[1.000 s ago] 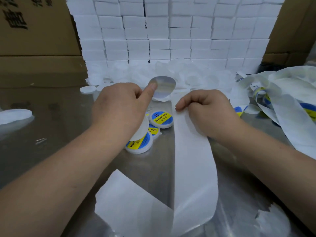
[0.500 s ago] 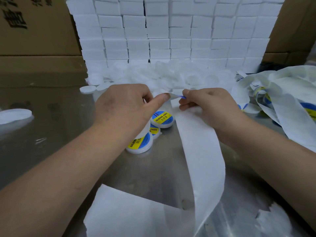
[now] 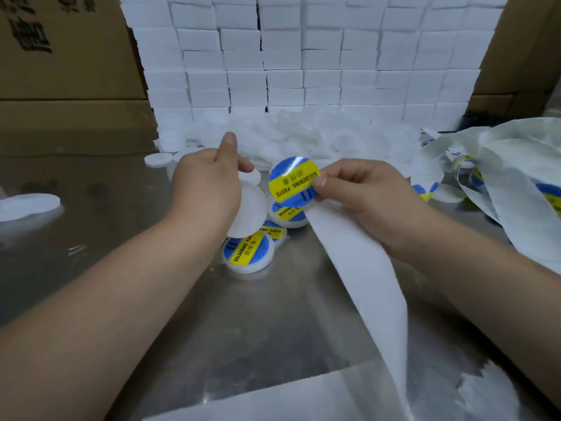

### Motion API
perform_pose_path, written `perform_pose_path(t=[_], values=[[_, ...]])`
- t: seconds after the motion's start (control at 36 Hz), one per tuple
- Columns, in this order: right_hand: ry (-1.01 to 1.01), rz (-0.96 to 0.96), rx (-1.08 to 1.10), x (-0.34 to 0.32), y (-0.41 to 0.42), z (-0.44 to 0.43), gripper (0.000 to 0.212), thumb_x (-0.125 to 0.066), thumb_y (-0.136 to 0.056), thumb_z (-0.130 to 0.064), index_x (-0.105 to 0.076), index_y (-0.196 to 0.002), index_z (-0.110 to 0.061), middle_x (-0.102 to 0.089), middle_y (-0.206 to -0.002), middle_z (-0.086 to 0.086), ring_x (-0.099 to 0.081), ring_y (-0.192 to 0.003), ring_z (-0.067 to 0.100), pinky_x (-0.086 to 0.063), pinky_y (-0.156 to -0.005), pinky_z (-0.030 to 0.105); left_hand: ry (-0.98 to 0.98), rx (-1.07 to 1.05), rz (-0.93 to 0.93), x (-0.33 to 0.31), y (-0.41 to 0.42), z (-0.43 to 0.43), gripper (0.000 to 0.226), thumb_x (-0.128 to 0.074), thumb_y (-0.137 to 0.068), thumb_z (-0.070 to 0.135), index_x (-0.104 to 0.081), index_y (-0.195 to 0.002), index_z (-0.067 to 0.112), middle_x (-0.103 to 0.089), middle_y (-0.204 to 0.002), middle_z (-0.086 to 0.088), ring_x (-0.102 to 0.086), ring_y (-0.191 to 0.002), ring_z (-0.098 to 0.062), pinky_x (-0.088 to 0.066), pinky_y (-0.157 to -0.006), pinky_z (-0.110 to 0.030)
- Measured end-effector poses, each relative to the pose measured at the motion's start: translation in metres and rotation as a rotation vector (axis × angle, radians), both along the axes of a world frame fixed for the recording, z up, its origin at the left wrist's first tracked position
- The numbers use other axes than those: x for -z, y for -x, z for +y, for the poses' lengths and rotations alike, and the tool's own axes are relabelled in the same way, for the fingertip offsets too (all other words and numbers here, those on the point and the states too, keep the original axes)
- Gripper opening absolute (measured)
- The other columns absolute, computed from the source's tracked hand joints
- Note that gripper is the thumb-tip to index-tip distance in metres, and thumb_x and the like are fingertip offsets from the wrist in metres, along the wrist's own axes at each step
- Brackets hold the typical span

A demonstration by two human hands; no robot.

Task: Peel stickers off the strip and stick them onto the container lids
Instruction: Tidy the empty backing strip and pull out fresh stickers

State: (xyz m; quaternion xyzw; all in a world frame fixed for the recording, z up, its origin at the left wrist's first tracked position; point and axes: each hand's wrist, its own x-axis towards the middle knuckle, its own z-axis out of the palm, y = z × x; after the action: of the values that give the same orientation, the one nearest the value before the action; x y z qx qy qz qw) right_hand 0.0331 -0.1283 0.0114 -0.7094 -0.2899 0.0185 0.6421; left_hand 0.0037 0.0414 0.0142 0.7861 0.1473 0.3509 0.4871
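Near edge: I see a flat white paper [image 3: 258, 399] lying on the steel counter [image 3: 267, 314] between the two forearms. I cannot tell if it is one piece with the strip.
Strip: the white strip [image 3: 364, 275] rises from the near right side up to the underside of the right grip. The face turned to me carries no stickers.
Finished lids: three labelled lids [image 3: 247, 252] lie overlapping on the counter, below and between the hands. Each has a blue and yellow "SOLDERING PASTE" label.
Left grip [image 3: 206, 189]: the fingers curl around a blank lid [image 3: 250, 208], a plain white disc held tilted above the labelled lids. The thumb points up.
Right grip [image 3: 364, 192]: thumb and forefinger pinch the right edge of the sticker [image 3: 291, 180].
Sticker: it is round, blue and yellow, in the air with the print facing me upside down. It is just beside the blank lid. Its lower edge is close to the top of the strip, and I cannot tell if it is fully free.
Far left: a lone white lid [image 3: 28, 205] rests on the counter.
Right side: a heap of loose strip [image 3: 510, 183] shows a few stickers.
Behind the hands: a pile of white lids [image 3: 318, 138].
Back: a wall of white boxes [image 3: 303, 56] stands between brown cartons [image 3: 60, 71].
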Motion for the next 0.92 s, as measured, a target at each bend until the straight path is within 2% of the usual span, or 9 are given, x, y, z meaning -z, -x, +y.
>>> perform_pose_path(t=[0.17, 0.25, 0.33, 0.47, 0.64, 0.75, 0.81, 0.86, 0.92], values=[[0.097, -0.014, -0.157, 0.004, 0.004, 0.001, 0.025, -0.066, -0.080, -0.015, -0.072, -0.062, -0.031, -0.066, -0.062, -0.012, -0.057, -0.060, 0.001, -0.045, -0.058, 0.015, 0.201, 0.027, 0.092, 0.002, -0.005, 0.000, 0.053, -0.033, -0.096, 0.046, -0.062, -0.057, 0.023, -0.061, -0.075, -0.002, -0.054, -0.068, -0.022, -0.041, -0.059, -0.030], [0.061, 0.014, -0.258, 0.006, 0.006, 0.000, 0.017, -0.071, -0.073, -0.017, -0.074, -0.073, -0.034, -0.069, -0.069, -0.010, -0.062, -0.064, 0.002, -0.050, -0.060, 0.016, 0.357, 0.045, 0.113, 0.001, -0.007, 0.000, 0.064, -0.037, -0.095, 0.044, -0.062, -0.041, 0.022, -0.061, -0.062, 0.002, -0.056, -0.062, -0.021, -0.045, -0.060, -0.030], [-0.021, -0.014, -0.299, 0.006, 0.006, 0.000, 0.029, -0.067, -0.067, -0.015, -0.072, -0.085, -0.037, -0.066, -0.071, -0.010, -0.060, -0.063, 0.003, -0.048, -0.056, 0.016, 0.414, 0.031, 0.141, 0.001, -0.006, -0.001, 0.066, -0.042, -0.095, 0.042, -0.059, -0.032, 0.029, -0.056, -0.046, 0.009, -0.052, -0.053, -0.013, -0.045, -0.057, -0.025], [0.062, -0.180, -0.296, 0.009, 0.005, 0.002, 0.070, -0.073, -0.062, -0.021, -0.043, -0.110, -0.063, -0.066, -0.084, -0.008, -0.058, -0.073, 0.023, -0.053, -0.075, 0.044, 0.491, 0.029, 0.123, 0.001, -0.007, -0.005, 0.039, -0.050, -0.093, 0.039, -0.056, -0.059, 0.021, -0.056, -0.073, 0.004, -0.053, -0.068, -0.017, -0.043, -0.062, -0.027], [0.181, -0.304, -0.228, 0.009, 0.007, 0.003, 0.079, -0.069, -0.067, -0.021, -0.028, -0.118, -0.065, -0.064, -0.088, -0.008, -0.058, -0.064, 0.006, -0.049, -0.065, 0.024, 0.522, 0.127, 0.138, -0.001, -0.002, -0.014, 0.024, -0.054, -0.093, 0.027, -0.053, -0.070, 0.020, -0.057, -0.080, 0.000, -0.057, -0.081, -0.022, -0.047, -0.073, -0.031], [0.184, -0.354, -0.176, 0.008, 0.008, 0.005, 0.081, -0.068, -0.069, -0.019, -0.026, -0.116, -0.069, -0.060, -0.098, -0.018, -0.061, -0.084, 0.026, -0.053, -0.077, 0.048, 0.539, 0.260, 0.280, -0.001, 0.005, -0.021, 0.014, -0.056, -0.091, 0.017, -0.058, -0.078, 0.014, -0.061, -0.082, -0.006, -0.059, -0.070, -0.019, -0.049, -0.059, -0.027], [0.195, -0.381, -0.155, 0.007, 0.010, 0.004, 0.082, -0.067, -0.071, -0.018, -0.025, -0.120, -0.068, -0.059, -0.104, -0.021, -0.062, -0.086, 0.021, -0.053, -0.077, 0.048, 0.502, 0.296, 0.323, -0.001, 0.006, -0.023, 0.013, -0.055, -0.092, 0.014, -0.055, -0.078, 0.013, -0.061, -0.083, -0.008, -0.059, -0.070, -0.020, -0.050, -0.055, -0.022], [0.198, -0.392, -0.138, 0.006, 0.011, 0.004, 0.079, -0.067, -0.072, -0.019, -0.027, -0.121, -0.066, -0.060, -0.105, -0.022, -0.062, -0.087, 0.019, -0.053, -0.076, 0.047, 0.446, 0.307, 0.333, 0.000, 0.007, -0.023, 0.018, -0.052, -0.092, 0.013, -0.051, -0.075, 0.016, -0.054, -0.075, -0.003, -0.054, -0.057, -0.011, -0.040, -0.035, -0.012], [0.206, -0.404, -0.115, 0.005, 0.013, 0.005, 0.072, -0.067, -0.073, -0.023, -0.030, -0.120, -0.063, -0.062, -0.101, -0.020, -0.062, -0.086, 0.017, -0.052, -0.077, 0.047, 0.430, 0.326, 0.342, 0.000, 0.008, -0.023, 0.022, -0.049, -0.093, 0.009, -0.048, -0.072, 0.016, -0.051, -0.073, -0.001, -0.051, -0.045, -0.005, -0.034, -0.029, -0.009]])
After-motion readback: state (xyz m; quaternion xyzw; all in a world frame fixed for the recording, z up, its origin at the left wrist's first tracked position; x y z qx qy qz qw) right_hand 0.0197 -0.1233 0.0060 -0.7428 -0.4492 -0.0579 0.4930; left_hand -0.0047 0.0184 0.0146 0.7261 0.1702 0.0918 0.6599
